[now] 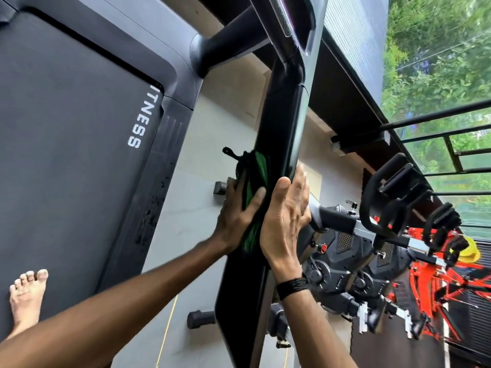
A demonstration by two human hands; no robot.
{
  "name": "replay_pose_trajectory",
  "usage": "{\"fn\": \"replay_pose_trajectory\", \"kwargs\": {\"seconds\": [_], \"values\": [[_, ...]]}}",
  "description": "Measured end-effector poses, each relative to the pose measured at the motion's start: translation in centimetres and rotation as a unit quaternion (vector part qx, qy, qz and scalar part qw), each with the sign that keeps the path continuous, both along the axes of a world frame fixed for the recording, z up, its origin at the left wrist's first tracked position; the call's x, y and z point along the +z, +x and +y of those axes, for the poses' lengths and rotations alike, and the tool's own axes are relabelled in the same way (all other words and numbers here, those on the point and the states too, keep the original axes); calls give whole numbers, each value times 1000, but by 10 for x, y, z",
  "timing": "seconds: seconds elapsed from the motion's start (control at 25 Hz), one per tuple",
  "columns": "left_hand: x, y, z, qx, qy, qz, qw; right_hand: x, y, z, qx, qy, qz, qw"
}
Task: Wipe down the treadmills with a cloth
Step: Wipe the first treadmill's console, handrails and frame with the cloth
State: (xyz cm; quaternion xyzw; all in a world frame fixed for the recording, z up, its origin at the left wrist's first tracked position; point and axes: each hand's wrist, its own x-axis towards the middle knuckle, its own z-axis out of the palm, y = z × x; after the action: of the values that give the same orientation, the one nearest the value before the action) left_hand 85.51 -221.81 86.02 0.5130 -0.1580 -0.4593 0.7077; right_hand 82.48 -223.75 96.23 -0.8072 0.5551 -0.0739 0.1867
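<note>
Black and green terry, the cloth (253,192) sits folded against the inner face of the treadmill's upright (279,144), just at centre frame, pinned there by the left hand (235,221): thumb hooked over the near fold, palm flat on the fabric, and the other fingers hidden behind it, so whether they curl I cannot tell. The pressing looks meant to keep the whole pad in contact with the post for the wipe. The right hand (285,216), touching the post's opposite edge at about four o'clock of the cloth, has its fingers straight and close together, thumb laid up the front face; I judge it braces the upright so the left can bear down without the post flexing. A dark band (292,286) rings the right wrist. At eight o'clock a bare foot (26,296) stands on the grey belt (66,142), which puts the person on the deck, within reach of the post. Beyond, toward four o'clock, stands a black and red exercise bike (398,235), and farthest, at two o'clock, a barred window (451,144) with greenery outside.
</note>
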Motion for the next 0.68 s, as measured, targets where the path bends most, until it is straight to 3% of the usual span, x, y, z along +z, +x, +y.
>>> {"fn": "replay_pose_trajectory", "kwargs": {"seconds": [0.16, 0.28, 0.4, 0.56, 0.68], "values": [[23, 19, -8, 11, -82, -145, 986, 3, 0, 0, -3, 9, -37, 999], [27, 55, -60, 25, -68, -208, 975, 5, 2, 2, 9, 17, -27, 999], [30, 88, -111, 44, -53, -179, 982, 6, 4, 0, 17, 11, 1, 1000], [21, 121, -153, 54, -42, -20, 997, 4, 5, -1, 25, -7, 23, 999], [13, 133, -167, 40, -11, 30, 999, 5, 7, -2, 22, -3, 17, 1000]]}}
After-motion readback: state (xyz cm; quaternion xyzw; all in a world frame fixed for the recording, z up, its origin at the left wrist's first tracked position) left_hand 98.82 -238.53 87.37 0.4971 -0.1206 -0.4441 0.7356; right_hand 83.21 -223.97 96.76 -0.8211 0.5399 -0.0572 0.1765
